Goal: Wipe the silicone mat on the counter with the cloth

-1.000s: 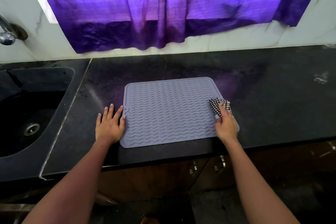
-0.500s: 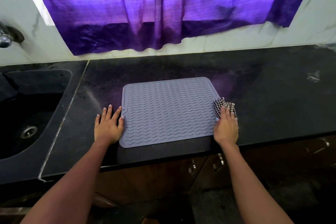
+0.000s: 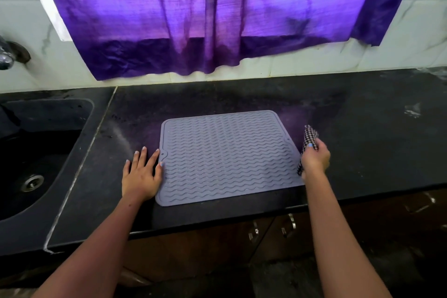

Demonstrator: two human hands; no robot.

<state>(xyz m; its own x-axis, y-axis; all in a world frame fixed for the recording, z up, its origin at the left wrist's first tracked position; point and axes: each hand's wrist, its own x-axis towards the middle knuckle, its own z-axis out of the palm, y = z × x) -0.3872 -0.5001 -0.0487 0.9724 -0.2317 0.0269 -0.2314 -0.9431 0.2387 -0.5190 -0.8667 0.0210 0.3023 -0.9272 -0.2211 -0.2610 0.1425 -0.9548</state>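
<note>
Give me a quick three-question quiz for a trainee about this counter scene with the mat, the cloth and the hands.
1. True or false: the left hand lies flat on the counter at the silicone mat's left edge.
2. Which hand grips the checked cloth?
3. Multiple choice: the sink lies A) left of the mat, B) right of it, C) behind it.

Key: 1 true; 2 the right hand, at the mat's right edge; 3 A.

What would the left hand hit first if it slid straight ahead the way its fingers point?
Probably nothing on the counter: the left hand points away beside the silicone mat, over bare black surface, until the tiled wall under the purple curtain.
</note>
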